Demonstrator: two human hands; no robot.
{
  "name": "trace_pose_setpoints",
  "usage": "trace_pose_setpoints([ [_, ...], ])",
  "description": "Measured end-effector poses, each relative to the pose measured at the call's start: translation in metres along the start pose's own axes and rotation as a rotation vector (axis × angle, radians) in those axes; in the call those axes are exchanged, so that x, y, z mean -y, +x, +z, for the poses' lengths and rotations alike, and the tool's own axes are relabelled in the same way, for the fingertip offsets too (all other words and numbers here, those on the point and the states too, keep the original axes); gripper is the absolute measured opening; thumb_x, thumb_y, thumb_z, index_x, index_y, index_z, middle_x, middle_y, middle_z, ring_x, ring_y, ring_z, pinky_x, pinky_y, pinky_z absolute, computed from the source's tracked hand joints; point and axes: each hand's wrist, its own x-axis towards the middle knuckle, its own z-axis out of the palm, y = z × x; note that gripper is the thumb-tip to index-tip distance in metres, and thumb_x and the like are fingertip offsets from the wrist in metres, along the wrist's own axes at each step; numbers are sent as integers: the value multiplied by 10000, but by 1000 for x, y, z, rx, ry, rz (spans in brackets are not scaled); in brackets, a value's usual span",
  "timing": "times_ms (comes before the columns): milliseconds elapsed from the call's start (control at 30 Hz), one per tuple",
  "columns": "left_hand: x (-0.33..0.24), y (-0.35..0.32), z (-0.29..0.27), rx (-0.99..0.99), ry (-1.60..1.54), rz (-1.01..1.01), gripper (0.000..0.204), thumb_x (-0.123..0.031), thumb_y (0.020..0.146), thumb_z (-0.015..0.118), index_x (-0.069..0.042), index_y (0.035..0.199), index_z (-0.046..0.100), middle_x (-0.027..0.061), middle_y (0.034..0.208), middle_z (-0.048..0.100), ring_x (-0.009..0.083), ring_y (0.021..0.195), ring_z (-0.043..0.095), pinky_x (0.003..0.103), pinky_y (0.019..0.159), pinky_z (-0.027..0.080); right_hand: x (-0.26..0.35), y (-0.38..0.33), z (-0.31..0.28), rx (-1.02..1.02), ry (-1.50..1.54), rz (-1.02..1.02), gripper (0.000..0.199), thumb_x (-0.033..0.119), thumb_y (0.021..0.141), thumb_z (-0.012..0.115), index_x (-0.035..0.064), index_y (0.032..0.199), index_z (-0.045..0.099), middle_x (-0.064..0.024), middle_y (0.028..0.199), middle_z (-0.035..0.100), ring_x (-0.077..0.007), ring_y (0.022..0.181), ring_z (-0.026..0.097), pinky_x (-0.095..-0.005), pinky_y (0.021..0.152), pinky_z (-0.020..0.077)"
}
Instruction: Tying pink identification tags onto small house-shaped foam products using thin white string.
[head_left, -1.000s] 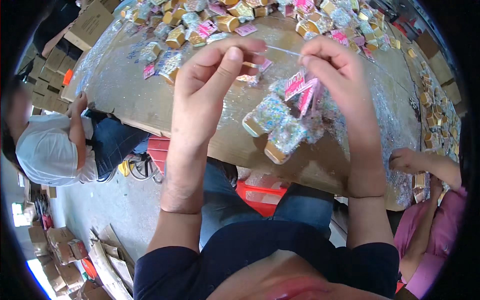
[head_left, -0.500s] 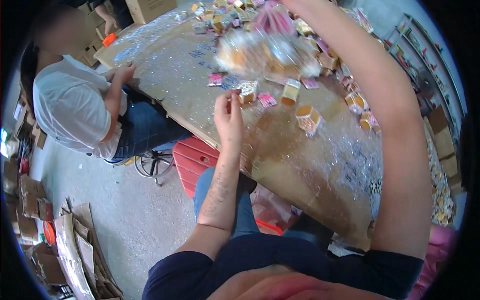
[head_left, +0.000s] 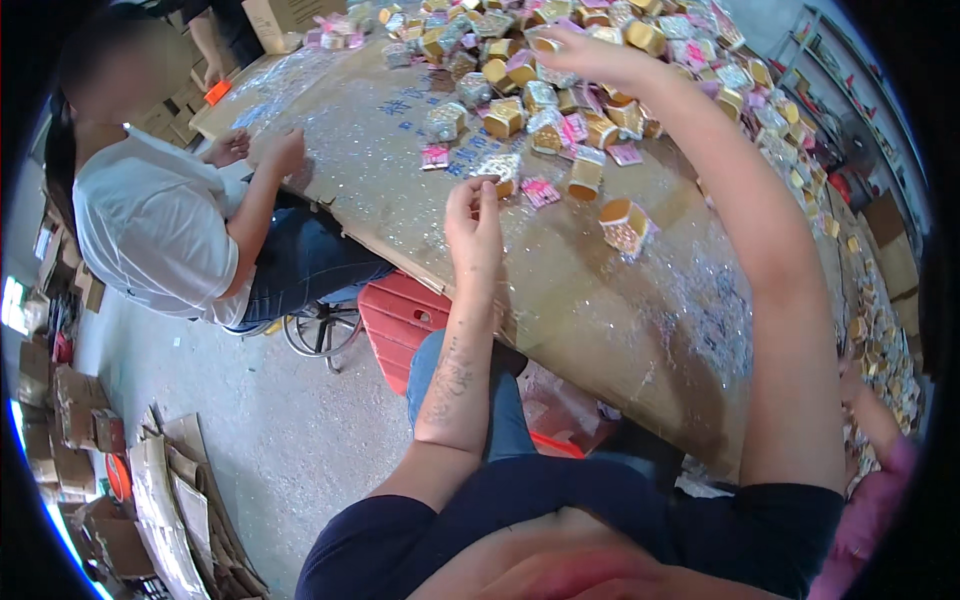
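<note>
My left hand (head_left: pixel 474 228) is raised over the near table edge. Its fingertips are pinched together, and whatever may be between them is too small to make out. Right behind those fingertips is a small gold box with a silvery white patterned face (head_left: pixel 500 170). Beside it lie a pink packet (head_left: pixel 540 192) and a gold and pale box (head_left: pixel 586 175); an open-topped gold box (head_left: pixel 627 226) stands nearer. Stretched far across the table, my right hand (head_left: pixel 590 56) is over a heap of small gold, silver and pink boxes (head_left: pixel 505 117), fingers extended and apart, holding nothing visible.
Silver glitter (head_left: pixel 700 310) covers parts of the brown tabletop (head_left: pixel 600 320). A person in a white shirt (head_left: pixel 150 210) sits at the left. Beside my legs is a red plastic stool (head_left: pixel 400 320). At the right, a pink sleeve (head_left: pixel 870 520) shows by more small boxes.
The blurred clear plastic bag with a pink top, below my right hand before, is gone from view. My right hand has come lower and nearer. My left hand keeps its pinch.
</note>
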Motion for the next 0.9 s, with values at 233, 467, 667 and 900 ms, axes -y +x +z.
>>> trace_pose_setpoints([
  [233,0,-9,11,33,125,8,218,-197,1002,608,8,1008,685,97,959,649,147,787,602,294,722,490,-84,-169,-76,229,-94,209,491,421,995,579,46,1311,600,-103,1319,609,-189,1200,574,-337,950,493],
  [467,24,-19,33,-11,723,518,163,-195,930,659,-74,1025,712,146,1094,640,340,1063,574,460,941,440,-196,-272,-132,-145,100,555,337,370,980,611,69,1110,690,-28,833,700,-99,800,638,-279,733,522],
  [667,37,-15,33,-13,840,455,225,-254,918,678,-132,1107,694,137,1258,585,365,1213,487,524,1009,375,-290,-280,-170,-774,-540,603,645,595,852,683,138,1303,627,-208,1165,687,-368,1059,658,-446,924,505],
  [900,35,-20,34,128,955,351,313,-311,937,650,-164,1213,639,137,1393,489,380,1324,388,551,1076,293,-338,-244,-139,-516,361,610,926,747,792,624,205,1520,438,-227,1546,388,-354,1421,398,-430,1128,376],
])
